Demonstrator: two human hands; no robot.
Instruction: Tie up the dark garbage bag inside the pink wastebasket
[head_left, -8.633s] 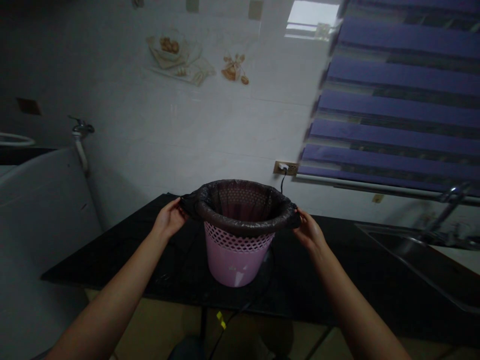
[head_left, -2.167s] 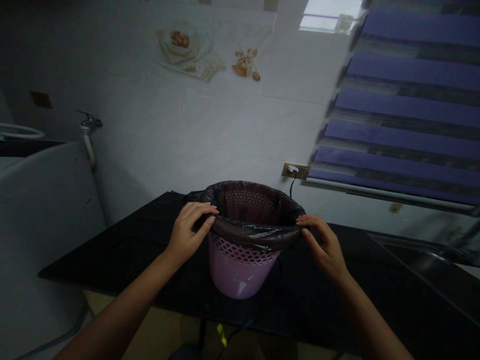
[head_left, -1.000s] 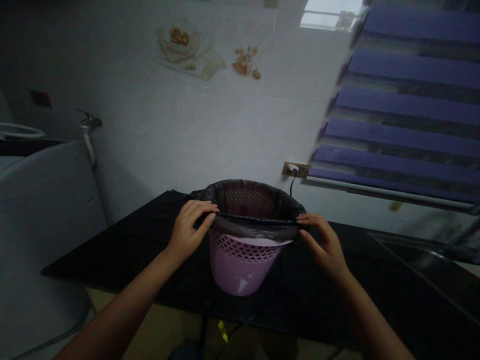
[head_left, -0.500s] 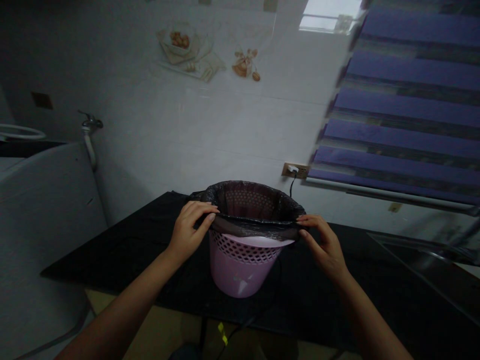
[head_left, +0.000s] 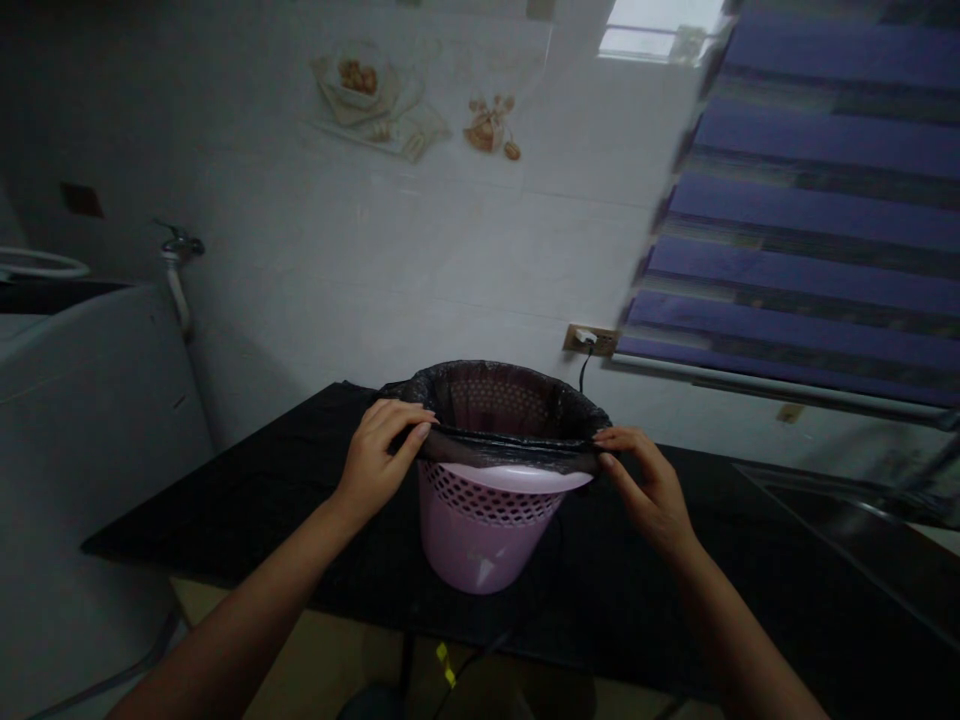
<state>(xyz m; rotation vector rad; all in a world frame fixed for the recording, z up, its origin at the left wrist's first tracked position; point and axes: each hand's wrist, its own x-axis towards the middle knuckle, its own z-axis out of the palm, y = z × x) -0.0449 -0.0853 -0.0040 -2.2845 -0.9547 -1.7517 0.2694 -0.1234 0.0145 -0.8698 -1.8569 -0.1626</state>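
A pink plastic wastebasket (head_left: 487,545) stood upright on a black countertop (head_left: 262,490), near the middle of the view, its solid lower wall topped by a band of lattice holes. A black plastic bin liner (head_left: 499,450) lined it, see-through enough for the holes of the far wall to show.

On the basket's mouth, read as a dial with six nearest the person, the left hand (head_left: 375,455) was between eight and nine o'clock, its fingers bent and nearly closed, pinching the liner's edge between thumb and fingertips. The right hand (head_left: 649,490) was at about four o'clock, holding the liner the same way, thumb below and fingers above. Between them the edge ran almost straight, raised so that at six o'clock the pale pink rim (head_left: 517,478) lay bare.

In the view, around the basket, a metal sink (head_left: 840,510) lay at three o'clock, a purple striped blind (head_left: 810,220) hung at two, and a wall outlet (head_left: 604,342) with a white plug (head_left: 587,338) was at one. A tap (head_left: 180,240) with a pale hose (head_left: 178,295) was at ten, and a white appliance (head_left: 90,430) stood at nine.
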